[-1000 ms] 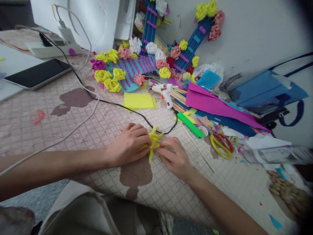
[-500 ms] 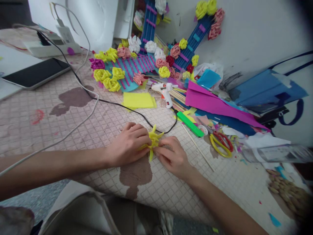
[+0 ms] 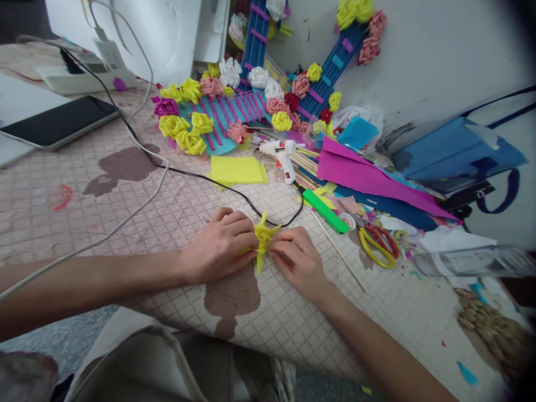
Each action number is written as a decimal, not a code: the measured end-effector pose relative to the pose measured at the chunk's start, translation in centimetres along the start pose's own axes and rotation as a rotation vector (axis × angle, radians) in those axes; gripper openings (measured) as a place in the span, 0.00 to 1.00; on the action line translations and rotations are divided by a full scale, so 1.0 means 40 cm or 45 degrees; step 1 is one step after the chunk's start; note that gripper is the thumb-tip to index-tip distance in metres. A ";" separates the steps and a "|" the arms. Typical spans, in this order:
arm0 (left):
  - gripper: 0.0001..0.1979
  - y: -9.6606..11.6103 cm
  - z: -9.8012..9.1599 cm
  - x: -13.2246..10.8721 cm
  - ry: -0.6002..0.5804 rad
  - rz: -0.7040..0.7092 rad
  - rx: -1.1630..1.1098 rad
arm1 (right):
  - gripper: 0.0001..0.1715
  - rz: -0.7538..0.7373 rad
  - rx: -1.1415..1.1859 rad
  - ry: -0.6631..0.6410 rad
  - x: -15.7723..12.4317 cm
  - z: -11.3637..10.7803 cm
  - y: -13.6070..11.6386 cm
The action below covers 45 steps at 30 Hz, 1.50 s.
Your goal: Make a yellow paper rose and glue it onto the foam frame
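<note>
While left hand (image 3: 218, 245) pinched the yellow paper flower (image 3: 263, 235) (strips splayed), right hand (image 3: 299, 261) gripped its opp. side. Light, even pressure prob. best.

Yellow paper flower (image 3: 263, 237), pink grid-patterned tablecloth (image 3: 176, 206) with brown stains, white glue gun (image 3: 281, 154), green stick (image 3: 325, 211), magenta sheet (image 3: 368, 178), yellow-and-red scissors (image 3: 379, 244)
</note>
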<state>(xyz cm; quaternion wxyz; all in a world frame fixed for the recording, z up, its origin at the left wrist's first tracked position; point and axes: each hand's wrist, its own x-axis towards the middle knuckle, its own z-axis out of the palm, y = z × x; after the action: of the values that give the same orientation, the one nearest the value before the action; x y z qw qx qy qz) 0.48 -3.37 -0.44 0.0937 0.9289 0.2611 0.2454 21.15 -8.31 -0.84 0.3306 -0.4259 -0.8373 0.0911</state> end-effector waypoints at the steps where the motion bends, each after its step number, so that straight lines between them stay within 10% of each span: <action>1: 0.06 0.000 0.000 0.000 -0.003 -0.001 -0.001 | 0.05 -0.008 -0.012 -0.007 0.001 0.001 0.000; 45: 0.06 0.005 -0.005 0.003 -0.034 -0.029 -0.018 | 0.06 0.045 -0.136 -0.035 0.002 -0.006 0.006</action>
<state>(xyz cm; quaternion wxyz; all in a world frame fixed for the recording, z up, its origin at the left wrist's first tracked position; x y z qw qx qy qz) 0.54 -3.48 -0.15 0.1065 0.9283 0.2686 0.2338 21.44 -8.14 -0.71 0.2941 -0.4565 -0.8377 0.0578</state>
